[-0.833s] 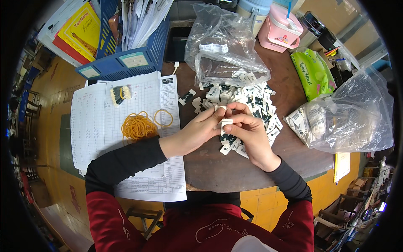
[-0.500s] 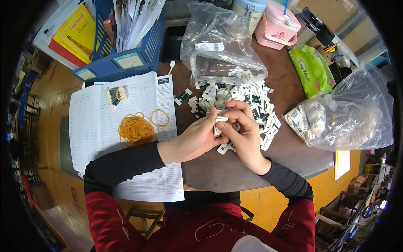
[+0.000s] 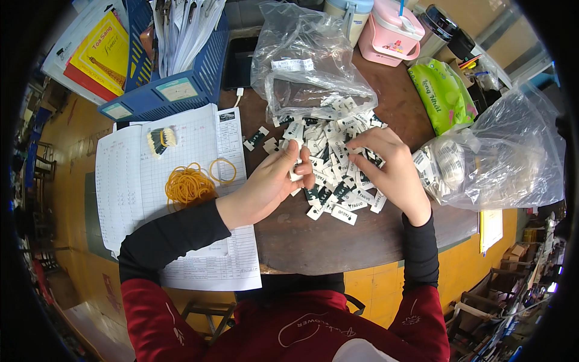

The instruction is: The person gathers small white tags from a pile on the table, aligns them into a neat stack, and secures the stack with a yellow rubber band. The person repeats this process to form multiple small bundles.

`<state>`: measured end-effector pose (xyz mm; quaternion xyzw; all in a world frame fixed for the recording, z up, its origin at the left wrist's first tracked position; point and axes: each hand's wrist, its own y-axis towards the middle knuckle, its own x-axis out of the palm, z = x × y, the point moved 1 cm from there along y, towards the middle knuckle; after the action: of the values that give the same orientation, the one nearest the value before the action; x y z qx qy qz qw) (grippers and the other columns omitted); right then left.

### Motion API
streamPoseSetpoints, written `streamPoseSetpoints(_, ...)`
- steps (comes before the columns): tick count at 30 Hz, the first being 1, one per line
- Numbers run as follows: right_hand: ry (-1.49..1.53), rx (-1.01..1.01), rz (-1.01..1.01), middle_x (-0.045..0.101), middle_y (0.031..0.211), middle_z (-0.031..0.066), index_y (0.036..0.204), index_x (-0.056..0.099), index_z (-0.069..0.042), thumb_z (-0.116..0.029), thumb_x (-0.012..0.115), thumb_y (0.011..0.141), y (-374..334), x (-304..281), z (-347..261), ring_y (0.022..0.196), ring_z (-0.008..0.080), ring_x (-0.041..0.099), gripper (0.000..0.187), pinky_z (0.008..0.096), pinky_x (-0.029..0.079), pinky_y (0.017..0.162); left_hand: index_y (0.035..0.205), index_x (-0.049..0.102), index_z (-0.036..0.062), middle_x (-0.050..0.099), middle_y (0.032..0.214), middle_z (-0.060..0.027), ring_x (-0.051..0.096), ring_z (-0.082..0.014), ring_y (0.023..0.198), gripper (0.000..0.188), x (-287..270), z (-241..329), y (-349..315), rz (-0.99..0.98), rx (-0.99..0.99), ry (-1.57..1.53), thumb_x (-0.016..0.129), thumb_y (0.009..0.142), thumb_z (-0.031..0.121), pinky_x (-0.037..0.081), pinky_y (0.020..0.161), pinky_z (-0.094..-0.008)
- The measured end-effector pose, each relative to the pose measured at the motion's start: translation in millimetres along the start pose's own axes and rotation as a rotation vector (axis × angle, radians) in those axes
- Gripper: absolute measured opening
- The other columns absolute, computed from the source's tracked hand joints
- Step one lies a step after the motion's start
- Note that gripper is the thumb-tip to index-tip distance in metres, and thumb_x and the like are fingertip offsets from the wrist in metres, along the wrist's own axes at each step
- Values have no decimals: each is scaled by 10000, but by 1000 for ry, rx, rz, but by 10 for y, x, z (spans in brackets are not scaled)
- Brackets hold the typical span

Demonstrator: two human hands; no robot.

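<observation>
My left hand (image 3: pixel 265 183) is closed around a small stack of white labels (image 3: pixel 296 170), held upright between thumb and curled fingers. To its right, my right hand (image 3: pixel 395 172) hovers over the right side of a loose pile of labels (image 3: pixel 329 158), thumb and fingers apart, with nothing visible between them. Small, flat, white and dark green labels make up the pile. Left of my left forearm, a heap of yellow rubber bands (image 3: pixel 187 186) lies on an open notebook (image 3: pixel 123 175). A banded bundle of labels (image 3: pixel 161 141) sits higher on the page.
A clear plastic bag (image 3: pixel 301 66) lies behind the pile; another bag (image 3: pixel 512 169) with labels inside is at right. A green tissue pack (image 3: pixel 443 96), pink container (image 3: pixel 391 36), dark phone (image 3: pixel 240 63) and blue file basket (image 3: pixel 181 90) stand around the wooden table (image 3: pixel 325 247).
My hands have separated: the left moved slightly left and up with the label stack, while the right let go and moved right over the pile, its fingers spreading.
</observation>
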<state>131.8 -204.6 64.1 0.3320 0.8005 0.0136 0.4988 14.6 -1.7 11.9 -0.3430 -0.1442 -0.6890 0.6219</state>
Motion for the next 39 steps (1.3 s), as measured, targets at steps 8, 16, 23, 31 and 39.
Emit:
streamPoseSetpoints(8, -43, 232, 18, 632, 855, 120, 1018, 672, -4, -108, 781, 780, -50, 314, -37, 809, 275, 619, 281, 360, 492, 729, 942, 407, 139, 333, 816, 27, 382, -111, 772, 392, -25, 72, -11, -15, 57, -54, 311, 1068, 497, 380, 856, -296)
streamPoseSetpoints(16, 152, 303, 62, 625, 797, 96, 898, 663, 37, -69, 776, 792, -59, 287, 59, 706, 175, 560, 188, 307, 463, 670, 985, 471, 109, 360, 825, 29, 389, -110, 786, 355, -4, 58, -4, 31, 167, 27, 378, 1076, 439, 382, 823, -288)
streamPoseSetpoints(23, 301, 325, 87, 623, 801, 49, 892, 686, 54, -13, 760, 803, -10, 181, 8, 721, 109, 549, 134, 258, 443, 668, 1131, 528, 65, 351, 781, 52, 332, -70, 709, 328, -62, 62, 3, 115, 109, 85, 430, 1076, 373, 346, 731, -233)
streamPoseSetpoints(31, 451, 238, 95, 656, 802, 43, 941, 714, 48, -21, 745, 835, -18, 221, -79, 713, 93, 570, 130, 249, 450, 671, 1188, 664, 40, 654, 927, -13, 541, -25, 776, 279, 15, 24, -41, 118, 340, 740, 671, 961, 201, 430, 675, -194)
streamPoseSetpoints(39, 568, 532, 77, 624, 710, -8, 1058, 704, 39, -42, 751, 837, -25, 399, -31, 660, 45, 531, 240, 224, 440, 640, 1207, 563, 40, 538, 960, 3, 503, -75, 906, 266, -45, 58, -68, 52, 201, 426, 471, 1051, 235, 423, 855, -266)
